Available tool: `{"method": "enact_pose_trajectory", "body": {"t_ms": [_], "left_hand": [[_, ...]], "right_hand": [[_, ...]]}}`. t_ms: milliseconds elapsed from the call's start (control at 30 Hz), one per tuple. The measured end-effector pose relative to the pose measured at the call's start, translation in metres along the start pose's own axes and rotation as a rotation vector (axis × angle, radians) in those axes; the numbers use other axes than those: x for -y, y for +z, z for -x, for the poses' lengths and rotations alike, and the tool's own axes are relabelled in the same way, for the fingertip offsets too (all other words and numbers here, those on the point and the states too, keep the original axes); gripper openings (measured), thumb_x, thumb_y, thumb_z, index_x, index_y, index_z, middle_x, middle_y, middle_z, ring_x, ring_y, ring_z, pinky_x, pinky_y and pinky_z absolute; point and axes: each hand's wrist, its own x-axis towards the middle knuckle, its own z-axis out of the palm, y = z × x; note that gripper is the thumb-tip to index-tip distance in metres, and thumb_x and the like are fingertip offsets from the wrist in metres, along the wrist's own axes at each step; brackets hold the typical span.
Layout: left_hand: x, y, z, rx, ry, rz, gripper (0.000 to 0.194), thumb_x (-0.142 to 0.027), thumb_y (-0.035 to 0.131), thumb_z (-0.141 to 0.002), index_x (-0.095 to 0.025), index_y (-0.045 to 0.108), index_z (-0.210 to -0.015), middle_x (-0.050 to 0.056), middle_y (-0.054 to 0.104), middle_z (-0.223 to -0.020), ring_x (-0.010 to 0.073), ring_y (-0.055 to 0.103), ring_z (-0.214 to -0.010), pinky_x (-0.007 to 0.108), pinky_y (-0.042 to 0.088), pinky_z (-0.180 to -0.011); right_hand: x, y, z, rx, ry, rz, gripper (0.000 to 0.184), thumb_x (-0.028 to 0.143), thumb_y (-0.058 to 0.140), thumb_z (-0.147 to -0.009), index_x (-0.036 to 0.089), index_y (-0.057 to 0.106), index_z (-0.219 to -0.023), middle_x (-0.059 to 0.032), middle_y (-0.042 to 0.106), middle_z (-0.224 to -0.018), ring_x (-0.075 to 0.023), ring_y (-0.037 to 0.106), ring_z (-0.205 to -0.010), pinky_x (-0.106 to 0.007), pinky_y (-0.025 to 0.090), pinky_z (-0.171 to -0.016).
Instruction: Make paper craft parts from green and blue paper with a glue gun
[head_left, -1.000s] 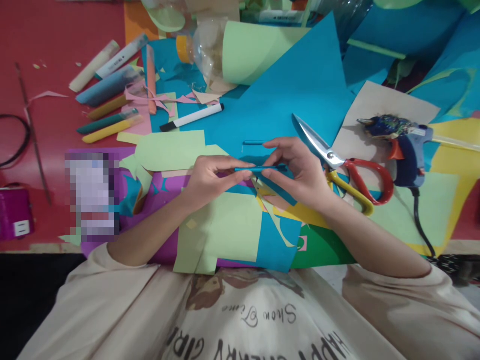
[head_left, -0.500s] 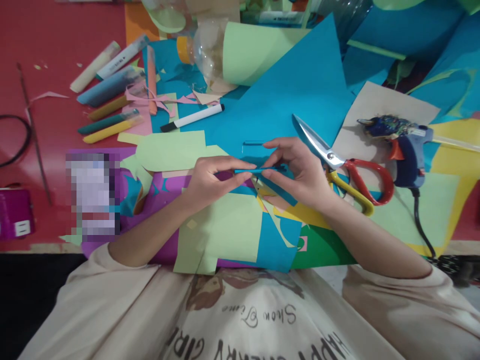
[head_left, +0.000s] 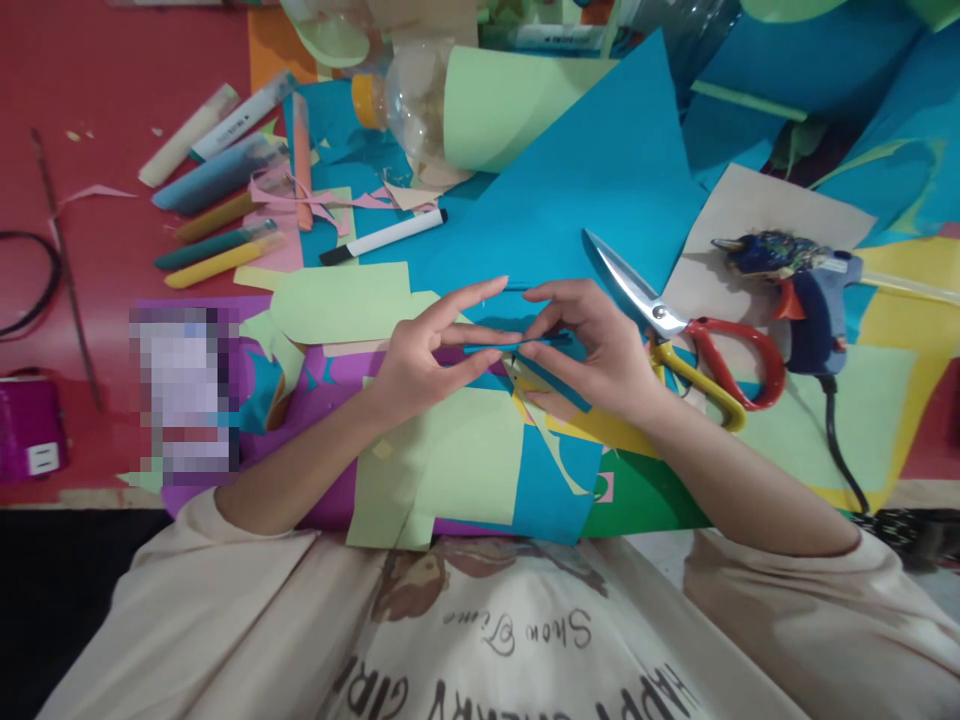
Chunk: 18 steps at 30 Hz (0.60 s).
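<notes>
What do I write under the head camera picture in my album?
Left hand and right hand hold a thin blue piece near scissors.

Lighting: soft, slightly dim light is falling over the red surface (head_left: 97,60). Highlights: small glints are showing on the clear bottle (head_left: 420,105); the scissors (head_left: 626,275) are gleaming along the blades. Shadows: soft shade is darkening the left part of the pale green sheet (head_left: 472,450); the lower left corner is sinking into near-black. Definition: the thin blue piece (head_left: 480,349) is looking soft-edged. Distortion: wide-angle stretching is broadening the sleeves (head_left: 825,610). Masking: coarse pixel blocks (head_left: 186,390) are covering one patch at left.
</notes>
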Motion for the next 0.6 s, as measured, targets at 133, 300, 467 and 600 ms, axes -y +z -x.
{"method": "enact_pose_trajectory", "body": {"t_ms": [133,300,467,600], "left_hand": [[0.0015,0.0006,0.0010,-0.011,0.004,-0.018,0.049,-0.035,0.070,-0.081,-0.025,0.057,-0.127,0.005,0.070,-0.120,0.0198,0.074,-0.092,0.023,0.063,-0.071],[0.0011,-0.0002,0.0019,-0.023,0.003,0.007,0.051,-0.036,0.071,-0.080,-0.026,0.056,-0.128,0.003,0.075,-0.105,0.0215,0.072,-0.099,0.025,0.062,-0.075],[0.0043,-0.0057,-0.0028,0.010,-0.017,-0.008,0.042,-0.042,0.073,-0.076,-0.022,0.069,-0.113,0.005,0.075,-0.109,0.0226,0.072,-0.099,0.026,0.060,-0.080],[0.0069,-0.0075,-0.0061,0.038,0.031,-0.103,0.027,-0.043,0.071,-0.078,-0.023,0.077,-0.094,0.004,0.077,-0.100,0.0204,0.073,-0.093,0.025,0.059,-0.080]], "right_hand": [[0.0009,0.0004,0.0004,0.009,0.017,0.025,0.028,0.021,0.061,-0.085,0.024,0.053,-0.112,0.0013,0.063,-0.081,-0.0137,0.064,-0.075,-0.029,0.053,-0.067],[0.0009,-0.0004,0.0002,-0.033,-0.013,0.041,0.029,0.019,0.062,-0.084,0.025,0.055,-0.111,0.0008,0.063,-0.083,-0.0142,0.064,-0.076,-0.030,0.054,-0.068],[0.0000,-0.0009,0.0004,-0.053,-0.043,0.022,0.032,0.015,0.062,-0.083,0.024,0.054,-0.113,-0.0002,0.064,-0.084,-0.0152,0.065,-0.077,-0.031,0.055,-0.068],[-0.0005,-0.0006,0.0008,-0.055,-0.050,0.017,0.031,0.016,0.063,-0.083,0.024,0.055,-0.112,-0.0004,0.064,-0.085,-0.0155,0.065,-0.078,-0.032,0.055,-0.070]]}}
